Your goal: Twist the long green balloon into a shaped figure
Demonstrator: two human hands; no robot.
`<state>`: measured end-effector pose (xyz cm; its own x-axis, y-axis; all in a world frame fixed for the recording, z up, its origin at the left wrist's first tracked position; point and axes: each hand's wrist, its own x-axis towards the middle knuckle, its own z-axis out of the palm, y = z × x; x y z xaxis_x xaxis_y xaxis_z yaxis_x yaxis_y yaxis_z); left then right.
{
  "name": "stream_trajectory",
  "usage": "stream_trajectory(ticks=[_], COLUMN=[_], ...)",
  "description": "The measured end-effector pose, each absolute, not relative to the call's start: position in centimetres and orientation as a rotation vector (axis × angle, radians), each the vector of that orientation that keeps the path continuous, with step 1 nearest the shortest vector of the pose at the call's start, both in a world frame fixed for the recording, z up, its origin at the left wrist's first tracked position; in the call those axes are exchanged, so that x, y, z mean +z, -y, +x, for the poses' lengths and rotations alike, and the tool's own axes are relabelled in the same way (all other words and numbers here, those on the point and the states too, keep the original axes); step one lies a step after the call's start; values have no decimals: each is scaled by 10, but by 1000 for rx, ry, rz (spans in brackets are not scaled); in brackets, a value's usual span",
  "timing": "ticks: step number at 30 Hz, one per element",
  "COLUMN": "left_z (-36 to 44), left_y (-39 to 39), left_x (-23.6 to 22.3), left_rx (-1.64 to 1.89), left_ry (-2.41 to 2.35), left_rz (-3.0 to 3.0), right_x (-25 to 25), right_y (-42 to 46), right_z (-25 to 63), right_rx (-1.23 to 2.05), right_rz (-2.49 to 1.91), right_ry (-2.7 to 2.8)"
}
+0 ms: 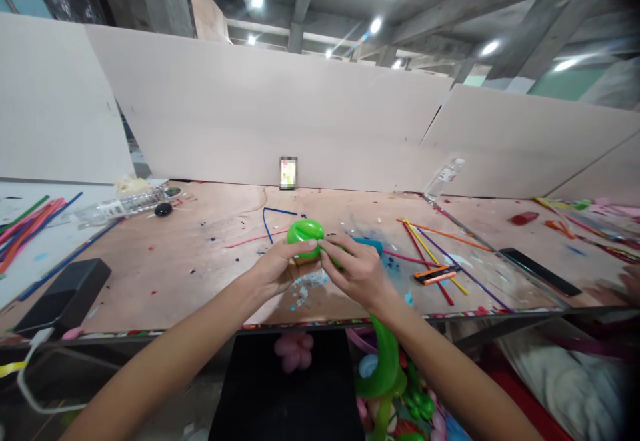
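Observation:
Both my hands meet over the middle of the wooden table (200,261), gripping a green twisting balloon (305,231). My left hand (277,267) is closed round the rounded bubble end from the left. My right hand (353,267) pinches the balloon just to the right of that bubble. The rest of the green balloon (385,354) runs under my right wrist and hangs below the table edge. A teal object (369,243) shows just behind my right hand.
Uninflated long balloons (435,244) lie scattered to the right, more at far left (27,224). An orange-black tool (436,274), a phone (540,271), a black box (65,294), plastic bottles (125,204), (445,177) and an upright phone (289,173) are around. Finished balloon shapes (295,351) sit below.

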<state>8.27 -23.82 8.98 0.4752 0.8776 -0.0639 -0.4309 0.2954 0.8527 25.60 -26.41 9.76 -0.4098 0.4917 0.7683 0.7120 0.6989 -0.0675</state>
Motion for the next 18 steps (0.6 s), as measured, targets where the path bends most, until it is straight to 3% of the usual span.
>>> stream_trajectory(ticks=[12, 18], left_z=[98, 104], left_y=[236, 230], left_x=[80, 81], left_rx=[1465, 1565], left_ry=[-621, -604], left_rz=[1184, 1192], right_x=[96, 94], right_y=[264, 264], right_z=[241, 234], right_rx=[-114, -41], right_rz=[-883, -992], right_ry=[1802, 1616])
